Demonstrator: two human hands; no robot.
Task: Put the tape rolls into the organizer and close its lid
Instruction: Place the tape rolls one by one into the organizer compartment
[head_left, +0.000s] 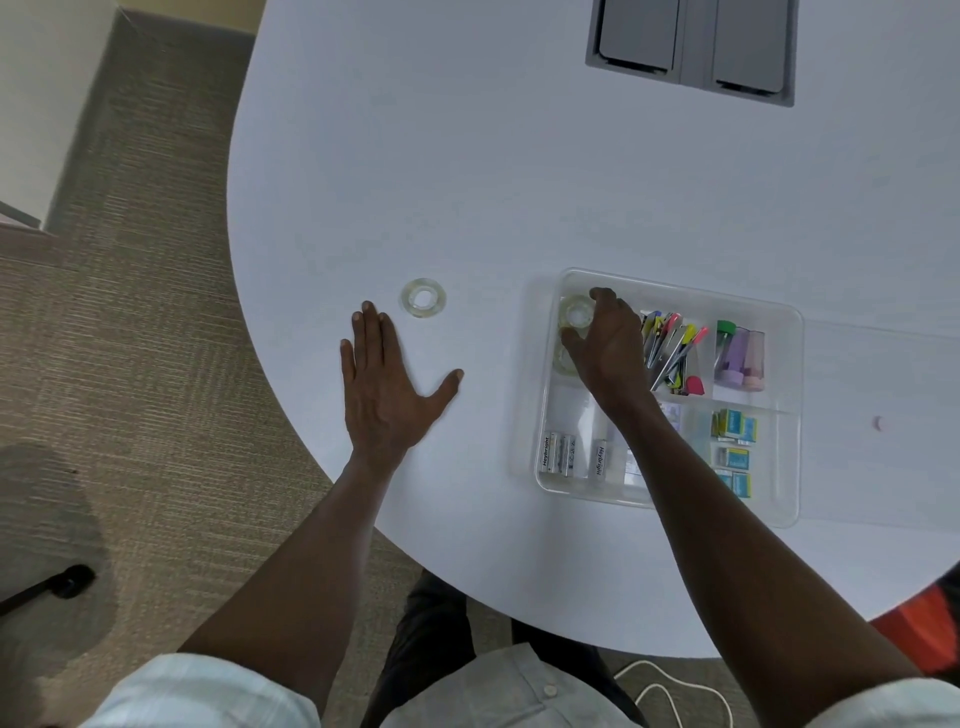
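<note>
Light: even, soft, from overhead; moderately bright.
Surface (519, 182): pale white with a bluish cast, dimming slightly toward its far part; no hard glare.
Shadows: faint and diffuse under the left hand (387, 387) and right hand (610, 345).
Distortion: wide-angle; surface rim and carpet (156, 312) bow toward the edges.
Sharpness: mildly soft overall; small print in the organizer (670, 499) barely legible; corners blurrier.

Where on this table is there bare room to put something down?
The white table is bare between the grey hatch and the clear organizer, and between the left hand and the organizer. It is crowded inside the organizer, where the right hand holds a tape roll; one loose tape roll lies beyond the left fingers.
</note>
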